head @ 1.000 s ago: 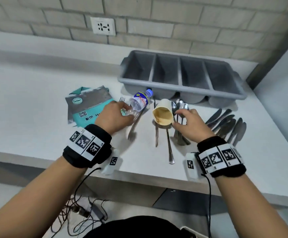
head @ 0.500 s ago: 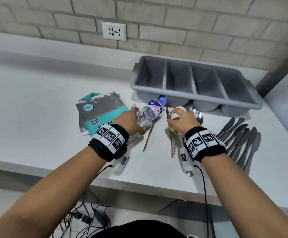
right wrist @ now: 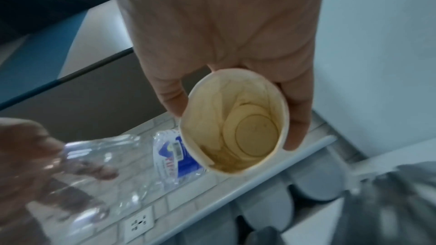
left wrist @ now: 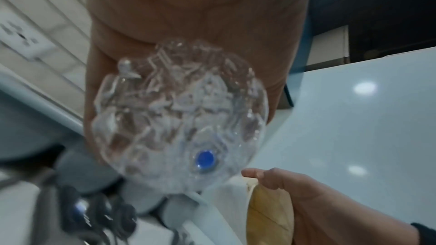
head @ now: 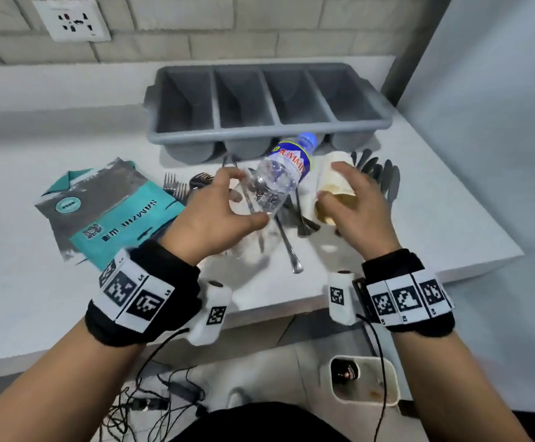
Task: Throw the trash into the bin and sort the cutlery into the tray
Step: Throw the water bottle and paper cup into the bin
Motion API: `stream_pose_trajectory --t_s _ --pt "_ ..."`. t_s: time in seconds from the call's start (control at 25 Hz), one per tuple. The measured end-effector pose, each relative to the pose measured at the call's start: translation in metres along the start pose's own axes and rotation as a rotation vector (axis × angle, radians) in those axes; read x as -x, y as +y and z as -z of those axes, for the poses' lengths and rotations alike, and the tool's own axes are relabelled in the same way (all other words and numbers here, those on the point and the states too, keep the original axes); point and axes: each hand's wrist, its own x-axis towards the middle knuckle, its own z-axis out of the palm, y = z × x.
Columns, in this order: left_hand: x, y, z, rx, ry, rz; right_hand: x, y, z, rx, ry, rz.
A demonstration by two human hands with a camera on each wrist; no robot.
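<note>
My left hand [head: 227, 205] grips a clear crumpled plastic bottle [head: 278, 177] with a blue cap, lifted above the counter; the left wrist view looks at the bottle's base [left wrist: 179, 111]. My right hand [head: 352, 202] holds a stained paper cup [head: 334, 189] on its side, its brown inside plain in the right wrist view [right wrist: 238, 124]. Forks [head: 173, 185], spoons [head: 286, 244] and knives [head: 384, 177] lie on the white counter under and beside the hands. The grey four-compartment cutlery tray [head: 269, 129] stands behind them. A white bin [head: 363, 381] sits on the floor below the counter edge.
A teal and grey foil pouch [head: 109, 212] lies on the counter at the left. A wall socket [head: 71, 22] is on the brick wall. Cables [head: 164, 393] trail on the floor. A pale wall panel [head: 499, 122] closes the right side.
Both hands have lifted the bottle and the cup off the counter and pulled back toward me. The head view has tilted down, bringing the floor bin into sight.
</note>
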Motion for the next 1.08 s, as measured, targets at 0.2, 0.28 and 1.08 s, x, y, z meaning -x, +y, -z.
stream_pose_trajectory --t_s 0.2,0.28,1.08 --pt "0.031 0.05 -0.093 0.089 -0.294 -0.144 0.094 0.088 0.072 -0.161 0.354 -0.208" --pt "0.045 0.066 -0.14 0.083 -0.442 -0.159 0.131 0.129 0.097 -0.184 0.462 -0.322" --pt "0.025 -0.087 -0.529 -0.535 -0.942 0.218 0.248 0.485 0.012 -0.134 0.28 -1.14"
